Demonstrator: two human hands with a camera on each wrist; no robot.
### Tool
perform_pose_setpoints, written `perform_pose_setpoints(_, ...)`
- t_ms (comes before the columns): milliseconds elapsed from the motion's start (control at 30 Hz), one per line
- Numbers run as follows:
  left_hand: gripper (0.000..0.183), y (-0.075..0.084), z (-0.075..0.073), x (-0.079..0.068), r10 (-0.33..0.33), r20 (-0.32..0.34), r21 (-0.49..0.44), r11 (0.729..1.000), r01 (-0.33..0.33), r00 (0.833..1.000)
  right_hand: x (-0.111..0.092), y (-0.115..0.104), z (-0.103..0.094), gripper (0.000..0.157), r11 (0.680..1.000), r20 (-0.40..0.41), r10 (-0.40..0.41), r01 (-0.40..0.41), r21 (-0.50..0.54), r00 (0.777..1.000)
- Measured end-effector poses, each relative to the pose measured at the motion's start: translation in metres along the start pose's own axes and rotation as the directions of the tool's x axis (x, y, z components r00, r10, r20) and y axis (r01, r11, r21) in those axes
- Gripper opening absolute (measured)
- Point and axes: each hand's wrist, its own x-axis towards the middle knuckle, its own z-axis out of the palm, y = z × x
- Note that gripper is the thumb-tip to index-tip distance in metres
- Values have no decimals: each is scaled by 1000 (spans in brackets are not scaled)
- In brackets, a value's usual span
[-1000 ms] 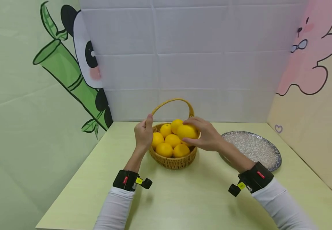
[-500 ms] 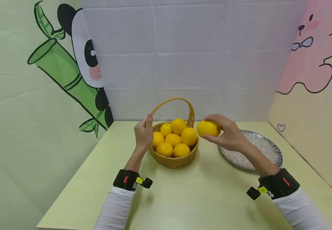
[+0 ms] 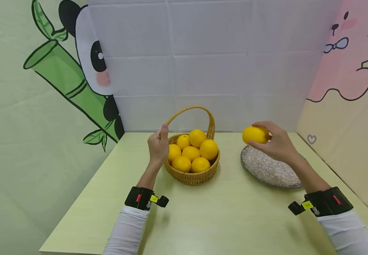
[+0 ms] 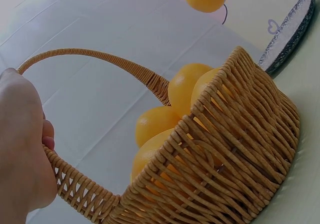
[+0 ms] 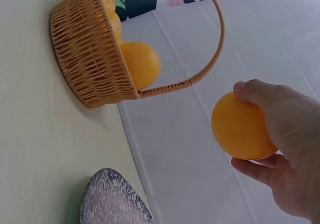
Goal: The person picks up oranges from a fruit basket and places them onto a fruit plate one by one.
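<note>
From where I stand, the person's left hand [image 3: 158, 147] is closed in a tight fist round the left side of the handle [image 3: 196, 107] of a wicker basket [image 3: 191, 179], thumb pointing up along it. The basket sits upright on the pale table [image 3: 203, 219], and I count seven oranges [image 3: 191, 153] heaped inside. The right hand [image 3: 278, 142] has another orange [image 3: 254, 135] pinched between thumb and fingers, spread only as wide as the fruit. That orange hangs in the air, well apart from the basket and near a speckled, dark-edged plate [image 3: 267, 170], not touching it. The plate lies on the table to the right of the basket, partly hidden behind the right hand and forearm. Each wrist wears a black strap [image 3: 139, 198], just above a white sleeve [image 3: 126, 230].
</note>
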Motion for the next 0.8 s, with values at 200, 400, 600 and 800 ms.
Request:
perform_pose_setpoints(200, 64, -1, 2, 1, -3, -4, -2, 1000, 3, 1000, -1, 24, -6, 62, 991, 0, 129, -129, -32, 992)
perform_pose_setpoints(400, 64, -3, 3, 1, -5, 0, -12, 1000, 5, 1000, 1, 51, -8, 64, 970, 3, 236, -235, -58, 972)
perform_pose_setpoints(600, 64, -4, 2, 0, -4, -1, -9, 1000, 4, 1000, 5, 72, -8, 68, 939, 5, 337, -336, -77, 941)
perform_pose_setpoints(800, 64, -5, 2, 0, 8, -6, -11, 1000, -9, 1000, 11, 86, 0, 66, 916, 5, 396, -395, -69, 918)
